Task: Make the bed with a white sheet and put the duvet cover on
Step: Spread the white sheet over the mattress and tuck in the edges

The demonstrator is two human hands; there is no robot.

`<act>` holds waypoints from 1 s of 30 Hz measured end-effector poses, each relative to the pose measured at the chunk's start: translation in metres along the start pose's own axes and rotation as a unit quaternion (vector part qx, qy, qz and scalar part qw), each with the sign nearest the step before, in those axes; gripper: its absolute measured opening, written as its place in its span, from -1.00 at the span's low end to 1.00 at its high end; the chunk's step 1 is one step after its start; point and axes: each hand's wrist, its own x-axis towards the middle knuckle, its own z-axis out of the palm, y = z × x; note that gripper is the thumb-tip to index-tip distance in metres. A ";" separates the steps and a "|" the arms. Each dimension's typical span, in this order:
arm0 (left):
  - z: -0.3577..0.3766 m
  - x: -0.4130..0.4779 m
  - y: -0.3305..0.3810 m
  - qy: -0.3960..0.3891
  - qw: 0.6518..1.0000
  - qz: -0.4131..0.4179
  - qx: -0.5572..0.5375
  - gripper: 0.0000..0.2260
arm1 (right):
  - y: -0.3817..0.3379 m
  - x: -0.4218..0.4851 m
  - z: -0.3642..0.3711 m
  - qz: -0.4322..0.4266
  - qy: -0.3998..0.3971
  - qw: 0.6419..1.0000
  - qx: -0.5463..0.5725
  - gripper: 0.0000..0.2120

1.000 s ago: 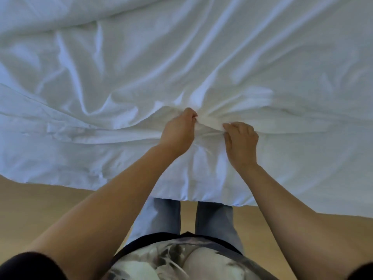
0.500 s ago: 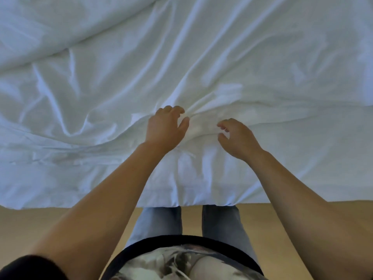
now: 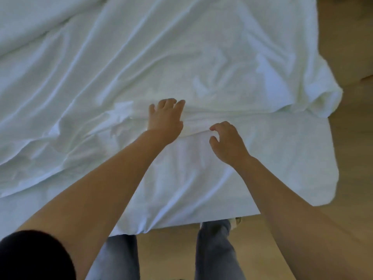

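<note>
A: Straight ahead, a white sheet (image 3: 181, 57) is lying spread in long creases, its near edge hanging down toward the wooden floor (image 3: 353, 178).

B: What are the hands doing?

A: The left hand (image 3: 165, 118) is pressing flat on a fold at mid-sheet, fingers straight and gripping nothing. The right hand (image 3: 228, 142) is sitting just beside it at the same fold, fingers loosely curled, thumb apart, holding nothing.

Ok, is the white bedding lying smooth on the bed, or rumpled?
Rumpled. Long creases cross the white bedding, a ridge bunches up by the left hand and right hand, and its right corner is bundled.
</note>
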 end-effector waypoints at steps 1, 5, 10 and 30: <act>0.007 0.015 0.025 -0.015 1.000 0.004 0.026 -0.46 | 0.022 0.000 -0.011 -0.006 0.000 1.000 0.000 -0.68; 0.042 0.068 0.125 -0.038 0.997 -0.015 0.068 -0.44 | 0.119 -0.001 -0.057 -0.044 0.007 0.999 -0.002 -0.69; 0.076 0.116 0.239 -0.015 0.998 -0.010 0.063 -0.55 | 0.229 0.001 -0.123 -0.049 0.036 0.998 -0.029 -0.67; 0.118 0.178 0.311 -0.167 0.963 -0.201 -0.060 -0.41 | 0.342 0.128 -0.227 -0.133 0.011 0.987 0.091 -0.70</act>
